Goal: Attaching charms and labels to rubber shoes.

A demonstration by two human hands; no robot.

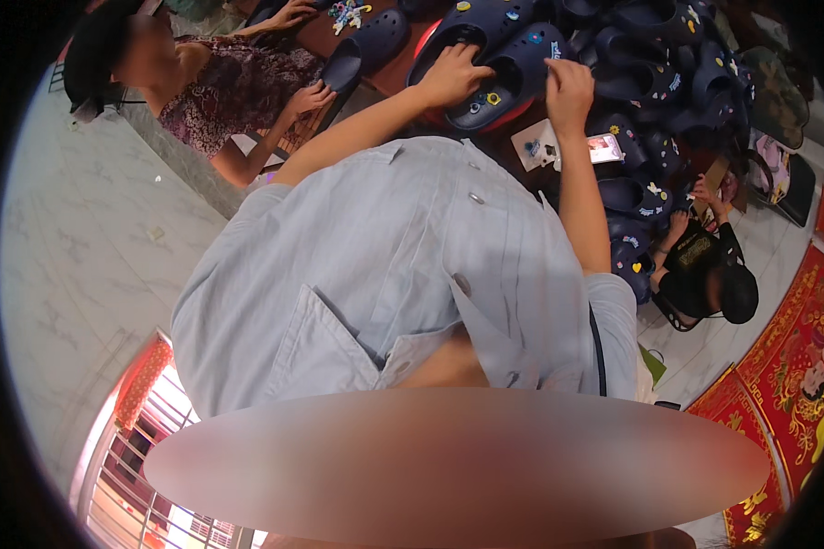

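The left hand (453, 75) lies on a dark blue clog (513, 78), fingers curled loosely over the edge of its foot opening, so it grips the shoe's rim rather than closing into a fist. The right hand (568, 91) rests at the other side of the same clog, fingers bent together with the tips pinched at the strap end near the top of the shoe; whether something small sits between those fingertips cannot be told. The clog lies on the table straight ahead of the person, between both hands, on top of something red (508, 119).

There is little free room. A second dark blue clog (467, 23) touches the held one on its left, and a heap of dark blue clogs (668, 64) crowds in just to the right and trails down toward the floor. A small white card (536, 145) and a phone (604, 146) lie just beneath the right wrist.

The clog is dark navy with a wide oval opening, and small coloured charms are stuck on its upper, a yellow one (493, 98) near the left hand.

At the left, another person's hand (309, 96) holds one more clog (366, 46).
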